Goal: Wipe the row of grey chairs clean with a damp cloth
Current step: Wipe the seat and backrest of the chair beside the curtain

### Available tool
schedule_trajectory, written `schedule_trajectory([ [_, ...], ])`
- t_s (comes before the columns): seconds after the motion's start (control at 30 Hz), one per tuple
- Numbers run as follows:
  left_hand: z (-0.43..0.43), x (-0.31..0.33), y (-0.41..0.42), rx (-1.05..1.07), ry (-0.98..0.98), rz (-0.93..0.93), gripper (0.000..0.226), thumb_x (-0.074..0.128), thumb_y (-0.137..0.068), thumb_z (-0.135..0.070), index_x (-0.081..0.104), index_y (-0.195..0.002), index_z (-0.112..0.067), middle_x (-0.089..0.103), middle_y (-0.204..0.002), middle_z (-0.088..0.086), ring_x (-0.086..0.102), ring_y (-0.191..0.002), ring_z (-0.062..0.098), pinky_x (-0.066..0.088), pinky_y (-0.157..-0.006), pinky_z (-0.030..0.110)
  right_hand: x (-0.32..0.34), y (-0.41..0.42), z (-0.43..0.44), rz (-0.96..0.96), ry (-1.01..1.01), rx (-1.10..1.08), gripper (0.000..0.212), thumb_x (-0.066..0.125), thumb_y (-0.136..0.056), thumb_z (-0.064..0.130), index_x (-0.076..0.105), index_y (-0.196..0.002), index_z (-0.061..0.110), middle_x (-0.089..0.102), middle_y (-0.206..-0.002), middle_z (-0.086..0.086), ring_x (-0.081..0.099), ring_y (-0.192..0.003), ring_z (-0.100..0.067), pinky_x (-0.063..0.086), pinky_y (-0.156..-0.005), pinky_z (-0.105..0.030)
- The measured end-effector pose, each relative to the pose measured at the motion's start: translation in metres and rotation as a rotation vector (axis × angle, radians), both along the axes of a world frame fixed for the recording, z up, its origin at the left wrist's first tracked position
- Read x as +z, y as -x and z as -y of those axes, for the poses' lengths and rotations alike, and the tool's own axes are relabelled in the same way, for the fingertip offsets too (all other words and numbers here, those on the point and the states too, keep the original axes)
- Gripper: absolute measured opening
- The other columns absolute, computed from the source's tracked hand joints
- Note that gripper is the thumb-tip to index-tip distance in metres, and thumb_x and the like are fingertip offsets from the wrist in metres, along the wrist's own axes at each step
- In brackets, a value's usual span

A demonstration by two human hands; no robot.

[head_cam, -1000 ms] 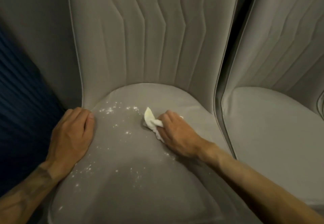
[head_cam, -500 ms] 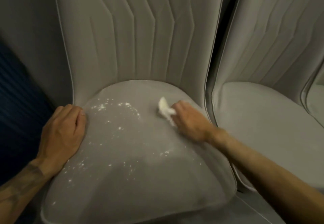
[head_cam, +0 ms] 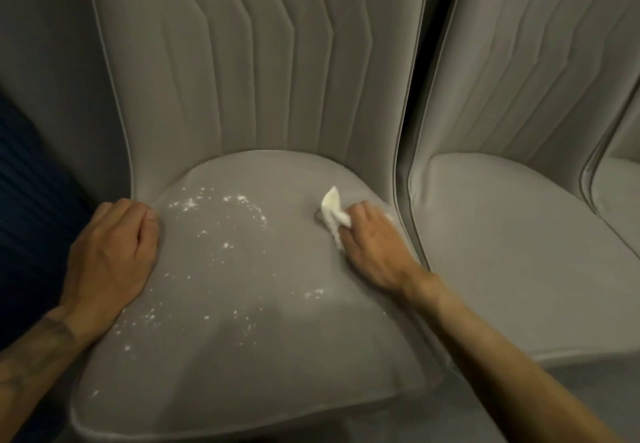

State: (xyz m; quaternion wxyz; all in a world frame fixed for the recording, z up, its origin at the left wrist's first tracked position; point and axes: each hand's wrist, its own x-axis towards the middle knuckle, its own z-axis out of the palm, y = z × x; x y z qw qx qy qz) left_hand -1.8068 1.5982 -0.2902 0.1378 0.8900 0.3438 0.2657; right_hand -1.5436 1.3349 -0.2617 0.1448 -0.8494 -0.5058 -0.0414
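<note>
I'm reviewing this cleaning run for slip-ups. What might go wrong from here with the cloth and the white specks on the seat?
The small bunched cloth in the right hand may smear the white specks over the seat rather than lift them. Specks near the left hand, resting on the seat's left edge, may get missed. Sweeping rightward might push them into the gap beside the next chair.

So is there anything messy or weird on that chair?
Yes. White specks are scattered over the left and front of the chair seat, like spilled powder. The right hand holds the cloth at the back right, away from most.
</note>
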Motion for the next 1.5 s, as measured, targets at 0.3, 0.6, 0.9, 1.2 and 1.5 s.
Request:
schedule_trajectory([
  [0.3, 0.002, 0.002, 0.000, 0.000, 0.003, -0.002, 0.038, 0.031, -0.109, -0.036, 0.041, -0.076, -0.023, 0.043, -0.078, -0.004, 0.038, -0.077, 0.019, 0.037, -0.064, 0.044, 0.012, -0.041, 0.010, -0.017, 0.002, 0.025, 0.024, 0.044, -0.104, 0.026, 0.053, -0.105, 0.004, 0.053, -0.106, -0.016, 0.050, -0.097, -0.035, 0.038, -0.087, -0.045],
  [0.6, 0.004, 0.006, -0.001, -0.011, -0.009, -0.019, 0.039, 0.030, -0.108, -0.035, 0.043, -0.077, -0.017, 0.043, -0.079, 0.002, 0.039, -0.079, 0.024, 0.037, -0.066, 0.046, 0.005, 0.027, 0.045, -0.088, 0.030, 0.284, 0.022, 0.043, -0.104, 0.031, 0.054, -0.108, 0.011, 0.051, -0.102, -0.006, 0.049, -0.092, -0.027, 0.038, -0.082, -0.038],
  [0.9, 0.005, 0.004, -0.001, -0.008, 0.019, -0.031, 0.033, 0.042, -0.112, -0.019, 0.045, -0.079, -0.015, 0.046, -0.082, 0.004, 0.041, -0.082, 0.023, 0.039, -0.067, 0.046, -0.005, 0.113, 0.040, -0.159, -0.014, 0.286, 0.027, 0.039, -0.104, 0.035, 0.055, -0.104, 0.013, 0.051, -0.099, -0.006, 0.047, -0.083, -0.023, 0.037, -0.074, -0.035],
  [1.2, 0.007, 0.006, -0.002, -0.026, -0.045, -0.001, 0.034, 0.042, -0.110, -0.014, 0.043, -0.077, -0.012, 0.045, -0.080, 0.005, 0.038, -0.080, 0.023, 0.034, -0.067, 0.043, -0.006, 0.091, 0.051, 0.002, -0.035, -0.037, 0.019, 0.040, -0.101, 0.028, 0.052, -0.097, 0.014, 0.050, -0.093, -0.007, 0.048, -0.080, -0.030, 0.040, -0.072, -0.045],
  [1.5, 0.007, 0.006, -0.001, -0.011, -0.043, -0.006, 0.033, 0.045, -0.110, -0.013, 0.043, -0.077, -0.013, 0.044, -0.080, 0.004, 0.040, -0.080, 0.024, 0.036, -0.067, 0.044, 0.003, 0.045, 0.026, 0.095, 0.050, -0.074, 0.025, 0.037, -0.104, 0.029, 0.052, -0.105, 0.008, 0.052, -0.106, -0.012, 0.049, -0.097, -0.034, 0.038, -0.085, -0.048],
])
